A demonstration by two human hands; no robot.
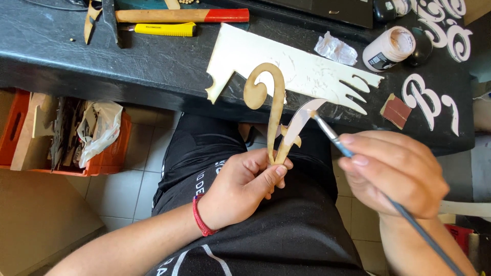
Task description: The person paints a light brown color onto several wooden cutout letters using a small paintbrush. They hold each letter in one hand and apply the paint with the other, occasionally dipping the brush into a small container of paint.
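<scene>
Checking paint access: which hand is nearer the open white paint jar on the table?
Right. The right hand, holding the brush, sits just below the paint jar; the left hand, gripping the wooden cutout, is farther left.

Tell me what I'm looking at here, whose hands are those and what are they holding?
The camera sits on a person's head and looks down, so these are that person's own hands over their lap. The left hand pinches a curly wooden cut-out at its bottom end. The right hand holds a thin paintbrush, its tip touching the white-painted arm of the cut-out. On the black table lie a pale wooden board with shapes cut out, an open jar of white paint, white-painted curly pieces, a crumpled wipe and a hammer.
</scene>
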